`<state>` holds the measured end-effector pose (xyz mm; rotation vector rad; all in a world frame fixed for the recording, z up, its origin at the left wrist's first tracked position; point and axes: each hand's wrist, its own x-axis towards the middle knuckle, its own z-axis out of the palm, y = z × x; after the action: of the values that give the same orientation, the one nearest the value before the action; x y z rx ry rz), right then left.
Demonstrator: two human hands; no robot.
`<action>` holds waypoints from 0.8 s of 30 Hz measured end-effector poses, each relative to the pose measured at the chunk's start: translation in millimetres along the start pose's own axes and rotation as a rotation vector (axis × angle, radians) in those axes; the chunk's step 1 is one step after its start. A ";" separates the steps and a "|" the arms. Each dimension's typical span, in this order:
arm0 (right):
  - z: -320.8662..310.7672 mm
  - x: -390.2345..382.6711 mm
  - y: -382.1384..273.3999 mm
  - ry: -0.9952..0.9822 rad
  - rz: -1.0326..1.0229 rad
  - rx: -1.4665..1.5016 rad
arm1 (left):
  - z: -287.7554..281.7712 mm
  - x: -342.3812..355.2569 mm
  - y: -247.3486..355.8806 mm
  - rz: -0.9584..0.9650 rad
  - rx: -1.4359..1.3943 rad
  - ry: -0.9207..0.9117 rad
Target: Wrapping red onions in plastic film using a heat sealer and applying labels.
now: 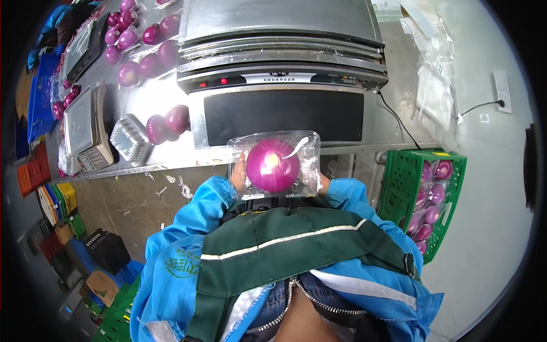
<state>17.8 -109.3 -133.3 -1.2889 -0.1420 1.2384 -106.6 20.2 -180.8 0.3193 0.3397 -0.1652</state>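
A large red onion [273, 165] sits in a clear plastic tray [311, 171] held up close to my body, at the front edge of the steel table. Film glints over it, though I cannot tell how far it is wrapped. My left hand [239, 173] grips the tray's left side. On the right side my right hand [324, 183] has hold of it, mostly hidden behind the plastic. Just beyond the tray is the black plate [285, 117] of a film wrapping machine [279, 54].
Left of the machine, two red onions [168, 124] lie by empty clear trays [131, 139] and a weighing scale [88, 131]. More onions [122, 31] are spread at the far left. A green crate [456, 205] of onions stands at the right, below a black power cord [399, 117].
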 end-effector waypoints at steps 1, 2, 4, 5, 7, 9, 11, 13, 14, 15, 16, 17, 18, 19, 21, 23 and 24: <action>-53.9 -108.0 8.4 -0.081 0.056 0.076 | -6.9 -18.0 -1.3 0.074 -0.054 0.061; -38.3 -105.9 -7.0 -0.091 0.074 0.155 | -6.3 -10.0 -15.2 -0.087 -0.360 0.335; -6.2 -93.9 -35.8 -0.097 0.107 0.336 | 73.5 -8.6 15.1 0.256 0.328 -0.021; 5.1 -88.1 -50.7 -0.108 0.128 0.421 | 92.9 -12.6 18.4 0.378 0.624 0.043; 20.3 -96.6 -87.9 -0.115 0.145 0.585 | 105.9 -20.9 29.8 0.429 0.727 0.318; -17.5 -76.2 -26.0 -0.217 0.102 0.582 | 126.7 -34.5 46.5 0.277 0.346 0.105; -3.5 -48.2 -14.4 0.018 -0.236 -0.149 | 134.0 -51.4 38.6 0.196 0.775 0.143; 1.2 -59.8 -66.7 -0.069 0.043 -0.290 | 126.3 -55.1 39.7 0.117 0.775 0.117; 4.7 -61.4 -74.2 -0.178 -0.077 0.344 | 127.3 -52.0 41.4 0.040 0.774 0.077; 4.6 -63.5 -78.7 -0.288 -0.210 0.975 | 133.0 -48.9 41.7 0.030 0.783 0.052; -10.3 -66.2 -67.8 -0.573 -0.415 1.108 | 142.4 -39.4 39.6 -0.035 0.677 0.071; -18.8 -79.8 -68.8 -0.556 -0.444 1.109 | 148.3 -35.9 39.2 -0.094 0.569 0.106; -26.6 -100.0 -70.3 -0.404 -0.496 0.921 | 149.6 -34.1 39.6 -0.117 0.587 0.140; -34.1 -116.4 -70.4 -0.240 -0.550 0.733 | 148.9 -31.9 38.9 -0.148 0.606 0.102; -42.5 -135.5 -65.4 -0.073 -0.492 0.641 | 145.0 -21.4 33.9 -0.141 0.574 0.355; -42.7 -141.6 -58.2 -0.024 -0.552 0.380 | 147.8 -7.3 28.8 -0.082 0.566 0.298; -36.2 -141.5 -54.6 0.020 -0.508 0.573 | 159.8 0.4 24.2 -0.043 0.629 0.288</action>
<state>17.5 -225.8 -29.7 -0.7031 -0.0830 0.7476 -53.2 -10.5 -31.4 0.9641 0.5778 -0.2681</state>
